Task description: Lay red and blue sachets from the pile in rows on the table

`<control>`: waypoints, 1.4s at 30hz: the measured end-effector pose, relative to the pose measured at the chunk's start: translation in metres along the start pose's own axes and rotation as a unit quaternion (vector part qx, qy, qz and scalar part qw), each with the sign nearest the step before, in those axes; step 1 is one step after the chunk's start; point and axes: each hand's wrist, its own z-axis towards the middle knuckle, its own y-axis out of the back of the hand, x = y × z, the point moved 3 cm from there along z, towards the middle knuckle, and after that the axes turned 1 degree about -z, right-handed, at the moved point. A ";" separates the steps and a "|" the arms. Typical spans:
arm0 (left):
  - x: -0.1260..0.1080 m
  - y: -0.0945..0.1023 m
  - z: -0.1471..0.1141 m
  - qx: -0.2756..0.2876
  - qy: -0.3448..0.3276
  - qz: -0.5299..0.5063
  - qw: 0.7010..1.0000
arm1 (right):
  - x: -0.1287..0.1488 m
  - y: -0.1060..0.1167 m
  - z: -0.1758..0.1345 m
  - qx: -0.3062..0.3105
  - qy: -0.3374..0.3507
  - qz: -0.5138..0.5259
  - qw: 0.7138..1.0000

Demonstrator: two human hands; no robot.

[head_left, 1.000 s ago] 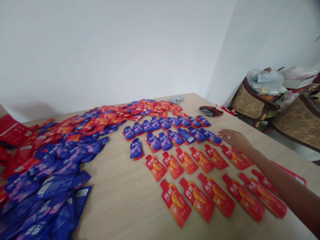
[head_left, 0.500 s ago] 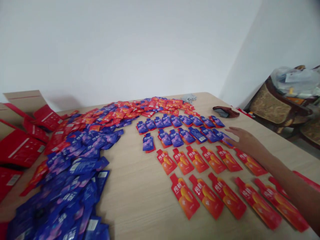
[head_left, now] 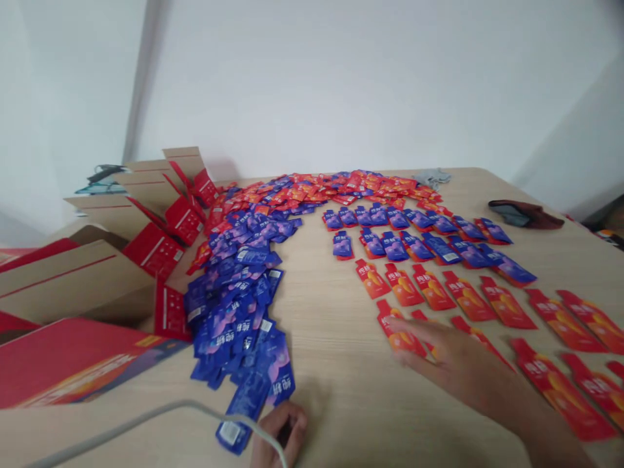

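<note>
My right hand (head_left: 451, 364) reaches in over the rows of red mango-printed pouches. Its fingers and thumb are stretched apart on either side of a red pouch (head_left: 400, 335) at the left end of the front red row, partly covering it and its neighbours. My left hand (head_left: 281, 430) rests at the bottom of the view, fingers curled, against the near end of a heap of blue fruit-printed pouches (head_left: 238, 312). Whether anything is inside its curl is hidden. A blue pouch (head_left: 280, 374) lies just beyond its knuckles.
Open red cardboard boxes (head_left: 151, 247) stand at the left. A grey cable (head_left: 160, 408) crosses in front of my left hand. Mixed red and blue pouches (head_left: 312, 188) are piled along the wall. Blue pouches (head_left: 394, 246) lie in rows; a dark cloth (head_left: 524, 213) sits beyond them.
The view has swung left. My right hand has moved from the end of the blue row to the front red row's left end. My left hand and the cable have come into view.
</note>
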 end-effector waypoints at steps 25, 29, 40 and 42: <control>0.023 0.008 -0.007 0.026 -0.031 -0.117 0.992 | 0.171 -0.231 0.133 0.072 0.094 -0.010 0.993; 0.019 0.007 -0.008 0.034 -0.035 -0.123 0.991 | 0.169 -0.226 0.125 0.091 0.099 0.002 0.991; 0.011 0.008 -0.009 0.039 -0.047 -0.138 0.989 | 0.163 -0.225 0.132 0.078 0.085 0.096 0.989; 0.011 0.007 -0.009 0.034 -0.051 -0.136 0.989 | 0.160 -0.223 0.131 0.078 0.079 0.108 0.988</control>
